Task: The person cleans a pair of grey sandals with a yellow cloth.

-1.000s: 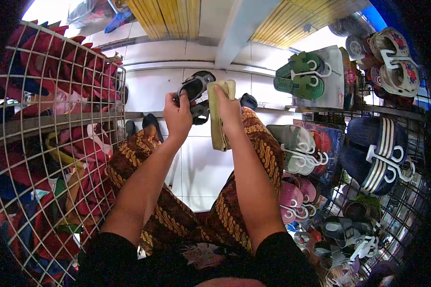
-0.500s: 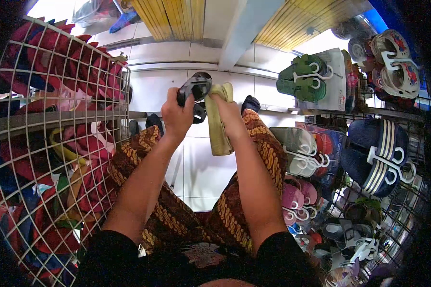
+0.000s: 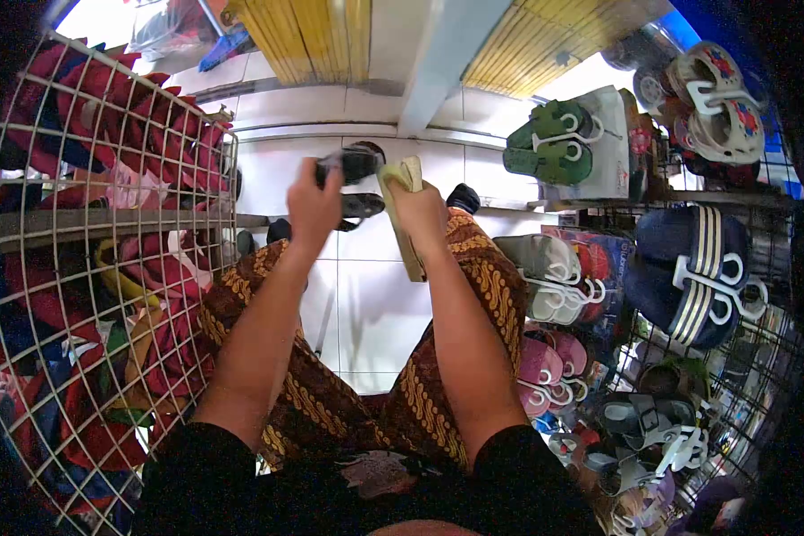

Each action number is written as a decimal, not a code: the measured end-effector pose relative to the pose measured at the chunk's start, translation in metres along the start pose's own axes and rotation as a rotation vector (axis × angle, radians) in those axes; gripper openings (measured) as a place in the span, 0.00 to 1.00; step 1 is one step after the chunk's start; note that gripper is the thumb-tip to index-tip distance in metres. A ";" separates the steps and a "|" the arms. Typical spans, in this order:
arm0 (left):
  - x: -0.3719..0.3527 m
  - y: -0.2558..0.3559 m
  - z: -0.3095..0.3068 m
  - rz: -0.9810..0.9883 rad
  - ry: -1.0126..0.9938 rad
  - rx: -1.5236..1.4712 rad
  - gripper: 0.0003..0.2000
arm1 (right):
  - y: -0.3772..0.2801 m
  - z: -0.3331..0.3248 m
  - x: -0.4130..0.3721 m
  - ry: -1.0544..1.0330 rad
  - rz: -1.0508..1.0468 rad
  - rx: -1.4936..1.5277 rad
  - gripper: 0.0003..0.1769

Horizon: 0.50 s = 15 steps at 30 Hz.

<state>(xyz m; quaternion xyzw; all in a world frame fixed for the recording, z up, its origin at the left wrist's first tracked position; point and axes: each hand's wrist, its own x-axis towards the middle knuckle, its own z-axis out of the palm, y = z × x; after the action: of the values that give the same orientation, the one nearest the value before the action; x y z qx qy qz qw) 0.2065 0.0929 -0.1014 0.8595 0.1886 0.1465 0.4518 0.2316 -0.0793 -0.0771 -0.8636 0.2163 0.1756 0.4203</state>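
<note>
In front of me, my left hand (image 3: 315,210) is closed around a pair of dark sandals. The upper sandal (image 3: 359,165) juts out to the right of my fingers, and the lower sandal (image 3: 361,207) hangs just beneath it. A folded yellow-green cloth (image 3: 409,255) is gripped in my right hand (image 3: 417,213), its long end dropping below my fingers. The cloth's top lies close beside the sandals' right ends. Both hands are over the white tiled floor, between my knees.
A wire grid rack (image 3: 107,210) with red and dark blue items behind it stands at left. On the right, a rack holds green sandals (image 3: 554,143), navy striped slides (image 3: 688,277), pink sandals (image 3: 545,366) and other footwear on white hangers. Yellow slatted panels (image 3: 304,40) are ahead.
My left hand has moved a little left and turned the sandals, so the lower one shows more. The cloth in my right hand now appears narrower. The whole view has shifted slightly.
</note>
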 end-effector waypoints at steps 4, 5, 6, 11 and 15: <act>0.011 0.010 -0.010 -0.411 -0.027 -0.612 0.14 | 0.013 0.000 0.018 0.048 0.052 0.166 0.34; 0.011 0.007 -0.009 -0.382 -0.073 -0.559 0.14 | 0.014 -0.001 0.019 0.070 0.033 0.198 0.34; 0.010 0.003 -0.008 -0.354 -0.118 -0.508 0.15 | 0.015 -0.001 0.018 0.124 -0.026 0.159 0.33; 0.003 0.000 -0.002 -0.104 -0.127 -0.138 0.15 | 0.023 0.003 0.015 0.333 -0.247 -0.031 0.27; 0.001 -0.001 -0.002 0.069 -0.278 -0.003 0.16 | 0.027 0.003 0.019 0.323 -0.395 -0.117 0.27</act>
<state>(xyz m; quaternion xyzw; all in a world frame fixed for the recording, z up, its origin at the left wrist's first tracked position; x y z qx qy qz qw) 0.2061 0.0956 -0.1011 0.8767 0.0943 0.0416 0.4698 0.2334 -0.0961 -0.1058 -0.9288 0.0974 -0.0379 0.3557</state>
